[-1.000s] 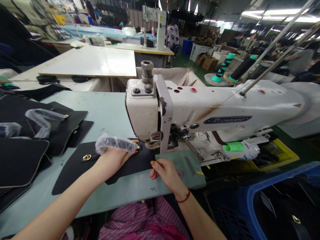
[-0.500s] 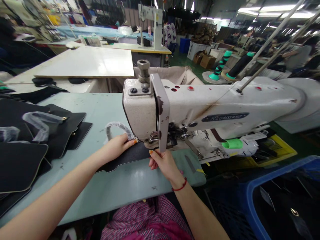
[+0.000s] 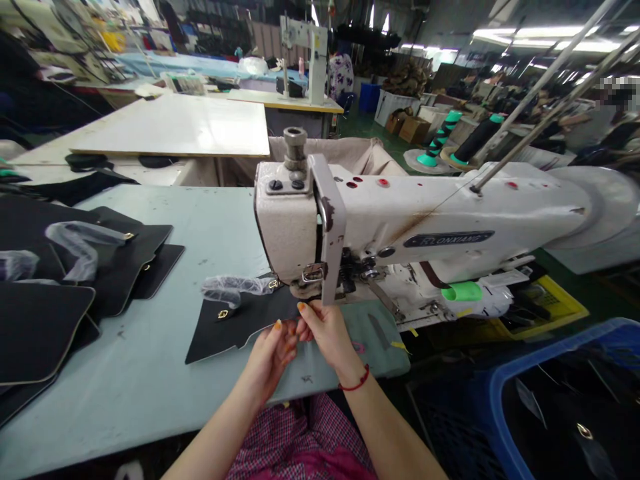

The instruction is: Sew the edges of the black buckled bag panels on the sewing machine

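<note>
A black leather-like panel (image 3: 215, 337) with a pale edge lies on the sewing machine's table, its right end under the machine head (image 3: 285, 227). On it rests a handle strap (image 3: 240, 288) wrapped in clear plastic, with a gold buckle at each end. My left hand (image 3: 270, 357) is curled, thumb and fingertips at the panel's near edge, just left of my other hand. My right hand (image 3: 327, 333) pinches the same edge close to the presser foot; its fingertips partly overlap the panel. The needle area is hidden behind the guard and my fingers.
Stacked black panels (image 3: 40, 327) with plastic-wrapped straps lie to the left. A blue crate (image 3: 500, 400) holding black pieces stands at the lower right. Behind the machine are thread cones (image 3: 440, 140) and a white-topped table (image 3: 175, 123). A yellow crate (image 3: 560, 303) sits beyond the machine bed.
My left hand has left the strap's buckle and come down and right to the panel's near edge. The strap now lies flatter across the panel. My right hand has stayed nearly in place.
</note>
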A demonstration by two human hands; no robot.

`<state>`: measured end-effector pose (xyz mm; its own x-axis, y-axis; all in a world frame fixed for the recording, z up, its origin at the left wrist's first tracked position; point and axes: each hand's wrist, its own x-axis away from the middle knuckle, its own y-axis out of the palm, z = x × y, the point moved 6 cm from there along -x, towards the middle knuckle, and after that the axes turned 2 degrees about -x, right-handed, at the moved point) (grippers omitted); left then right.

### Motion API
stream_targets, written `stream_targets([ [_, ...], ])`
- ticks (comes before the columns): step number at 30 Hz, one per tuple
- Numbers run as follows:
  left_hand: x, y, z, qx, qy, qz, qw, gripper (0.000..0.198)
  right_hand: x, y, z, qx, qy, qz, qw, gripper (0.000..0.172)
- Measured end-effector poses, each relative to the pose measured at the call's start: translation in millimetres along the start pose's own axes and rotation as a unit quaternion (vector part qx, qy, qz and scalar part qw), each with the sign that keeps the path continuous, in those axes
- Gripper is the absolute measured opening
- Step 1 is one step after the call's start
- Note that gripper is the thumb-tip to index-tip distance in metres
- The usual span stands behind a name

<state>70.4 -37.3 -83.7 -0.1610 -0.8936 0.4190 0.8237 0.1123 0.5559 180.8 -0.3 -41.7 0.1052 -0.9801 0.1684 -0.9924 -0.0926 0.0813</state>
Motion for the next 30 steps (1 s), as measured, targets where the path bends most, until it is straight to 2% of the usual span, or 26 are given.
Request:
stream_targets([
  [3,-16.8,1.4,8.8,-0.006,-0.001,0.051,0.999,0.047,0.5,-2.8,-0.6,0.037,-0.02,0.013,0.999,0.045],
  [5,-20.6,2.0,14.7,-0.018,-0.004,0.063,0.998,0.049,1.8,-2.9,2.0,0.024,-0.016,0.009,1.0,0.044],
  [9,-20.9,11.2,16.2,0.016,-0.031,-0.022,0.999,0.054,5.7,1.7,12.3,-0.1,0.032,-0.006,0.994,0.04],
  [11,-20.7,13.1,15.5,0.025,-0.046,-0.05,0.997,0.053,6.7,2.3,13.0,-0.122,0.029,0.001,0.992,0.039],
  [13,-21.6,10.0,16.1,0.0,-0.049,-0.038,0.998,0.049,6.4,0.9,9.9,-0.09,0.005,0.011,0.996,0.039],
  [17,-23.4,-2.0,21.9,-0.096,-0.033,0.035,0.994,0.045,4.8,-3.9,1.4,0.04,-0.038,0.031,0.998,0.038],
  [19,-24.5,-2.2,23.4,-0.116,-0.035,0.028,0.992,0.044,5.0,-5.6,-0.4,0.067,-0.045,0.041,0.996,0.038],
  [23,-28.7,1.6,24.6,-0.128,-0.04,-0.017,0.991,0.045,9.4,-6.2,0.8,0.031,-0.036,0.046,0.998,0.035],
  [30,-37.0,5.5,32.1,-0.144,-0.016,-0.017,0.989,0.046,24.2,-11.4,9.5,-0.032,-0.002,0.055,0.998,0.034],
])
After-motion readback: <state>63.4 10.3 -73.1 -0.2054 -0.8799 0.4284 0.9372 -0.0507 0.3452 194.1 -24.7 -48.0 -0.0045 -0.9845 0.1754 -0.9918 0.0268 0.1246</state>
